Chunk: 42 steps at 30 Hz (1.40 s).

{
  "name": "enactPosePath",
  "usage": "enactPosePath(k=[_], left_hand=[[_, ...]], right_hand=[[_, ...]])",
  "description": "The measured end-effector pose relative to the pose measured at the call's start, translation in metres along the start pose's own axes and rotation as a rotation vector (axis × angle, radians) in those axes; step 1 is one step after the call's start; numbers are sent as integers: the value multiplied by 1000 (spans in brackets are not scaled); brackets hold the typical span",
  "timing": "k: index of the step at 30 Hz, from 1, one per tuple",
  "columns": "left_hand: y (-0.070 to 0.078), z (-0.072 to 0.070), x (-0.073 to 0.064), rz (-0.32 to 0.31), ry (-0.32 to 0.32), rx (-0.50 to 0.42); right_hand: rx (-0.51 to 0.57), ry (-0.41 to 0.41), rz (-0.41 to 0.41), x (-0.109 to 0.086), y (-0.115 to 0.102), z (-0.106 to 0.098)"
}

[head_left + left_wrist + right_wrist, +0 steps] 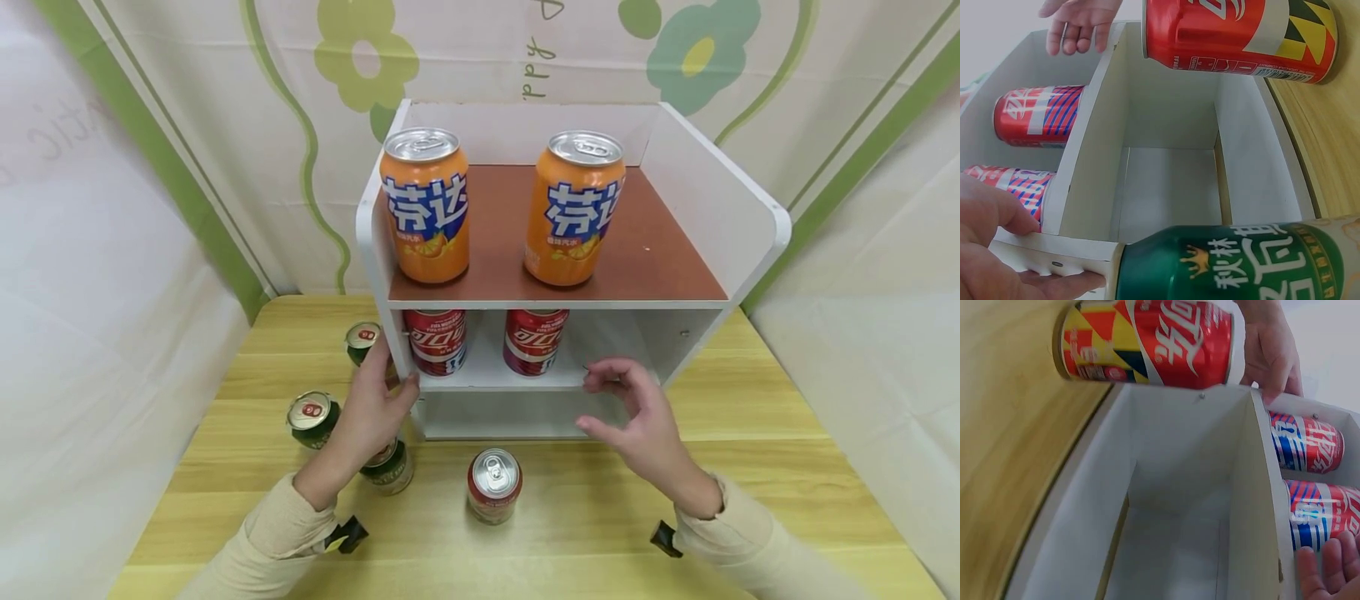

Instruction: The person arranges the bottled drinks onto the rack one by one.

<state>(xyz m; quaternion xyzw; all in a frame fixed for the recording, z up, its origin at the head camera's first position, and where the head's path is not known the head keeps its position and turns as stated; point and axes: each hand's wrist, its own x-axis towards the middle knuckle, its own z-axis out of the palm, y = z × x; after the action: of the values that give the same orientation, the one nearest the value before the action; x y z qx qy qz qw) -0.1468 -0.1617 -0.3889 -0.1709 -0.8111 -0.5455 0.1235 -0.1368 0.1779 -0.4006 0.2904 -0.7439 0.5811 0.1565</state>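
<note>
The white shelf (497, 242) is gripped at its left panel (374, 250) by the left hand (375, 408), probably for steadiness; by the right hand (647, 421), fingers loosely parted, nothing is held.

Soft light, dimmer wrist views

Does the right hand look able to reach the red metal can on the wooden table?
Probably yes: the right hand holds nothing, and no object shows between it and the red metal can on the wooden table.
</note>
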Motion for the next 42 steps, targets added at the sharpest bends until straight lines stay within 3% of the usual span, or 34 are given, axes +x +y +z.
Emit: enactPosePath(k=[4,9,17,24,36,42], left_hand=[[0,0,0,8,0,-6],[-1,0,0,10,5,10],[-2,1,0,-3,5,3],[-2,1,0,-5,3,11],[-1,0,0,4,0,6],[-1,1,0,11,2,4]], right_hand=[[49,-27,-36,-9,2,6],[65,-127,-67,-20,10,19],[30,-303,3,-32,23,39],[11,-398,42,-38,33,51],[4,-485,224,-51,38,74],[-14,-505,269,-59,40,86]])
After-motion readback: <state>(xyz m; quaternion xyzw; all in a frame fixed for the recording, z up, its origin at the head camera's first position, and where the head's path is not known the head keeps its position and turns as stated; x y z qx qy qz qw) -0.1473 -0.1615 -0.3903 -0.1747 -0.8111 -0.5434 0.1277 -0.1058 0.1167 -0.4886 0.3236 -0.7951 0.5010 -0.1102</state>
